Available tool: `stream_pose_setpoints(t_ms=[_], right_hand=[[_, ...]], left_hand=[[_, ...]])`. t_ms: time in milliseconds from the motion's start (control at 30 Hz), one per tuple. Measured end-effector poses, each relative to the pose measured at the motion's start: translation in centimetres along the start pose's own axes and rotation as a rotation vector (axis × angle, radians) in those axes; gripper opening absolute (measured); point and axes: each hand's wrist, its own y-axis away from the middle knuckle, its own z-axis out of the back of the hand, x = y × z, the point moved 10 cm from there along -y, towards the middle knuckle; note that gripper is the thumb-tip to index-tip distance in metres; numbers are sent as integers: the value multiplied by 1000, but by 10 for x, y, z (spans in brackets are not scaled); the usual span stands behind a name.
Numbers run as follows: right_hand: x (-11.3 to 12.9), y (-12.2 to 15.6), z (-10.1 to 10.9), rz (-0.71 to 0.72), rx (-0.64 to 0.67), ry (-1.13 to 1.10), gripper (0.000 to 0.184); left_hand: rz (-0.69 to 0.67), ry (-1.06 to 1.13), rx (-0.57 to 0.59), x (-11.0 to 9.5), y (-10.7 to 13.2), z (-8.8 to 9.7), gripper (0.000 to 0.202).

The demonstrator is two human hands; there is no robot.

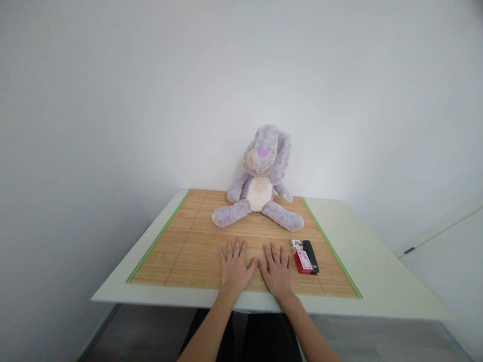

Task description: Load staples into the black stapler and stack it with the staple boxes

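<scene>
My left hand (235, 267) lies flat on the bamboo mat (199, 246), palm down, fingers spread. My right hand (278, 271) rests the same way beside it, the two thumbs almost meeting. Neither holds anything. Just right of my right hand is a small red and white box (302, 260), with a slim black object (310, 256), which looks like a stapler, against its right side. Beyond both hands a lilac plush rabbit (260, 193) with a cream belly and purple nose sits upright, legs splayed on the mat.
A white table (372, 261) carries the green-edged mat. Its far edge meets a pale wall (113, 100), which rises behind the plush. To the right is a white panel with a small dark fitting (409, 250). My legs are under the near edge.
</scene>
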Motion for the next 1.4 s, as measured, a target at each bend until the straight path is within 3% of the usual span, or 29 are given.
stream_pose_setpoints(t_ms=[600,800,900,1000,1067,1133,1200,1300,1400], right_hand=[[1,3,5,10,9,-73,67],[3,1,10,16,1,-208,66],[-11,-5,26,40,-22,-320,62],[-60,-10,57,-12,-139,-438,64],[-112,-7,74,-138,-264,-543,69],[-158,-1,78,-266,-333,-652,75],[-186,1,69,-330,-319,-741,74],[-196,0,49,-355,-257,-835,68],[-177,-5,34,-328,-198,-882,65]], left_hand=[[22,36,-2,11,11,7,68],[58,171,14,13,10,7,66],[104,299,32,8,10,1,68],[127,476,86,-22,14,-18,74],[104,623,162,-59,17,-39,78],[94,777,249,-101,17,-63,81],[113,913,310,-138,12,-82,83],[125,1060,344,-176,-4,-97,83],[143,1111,340,-180,-18,-99,81]])
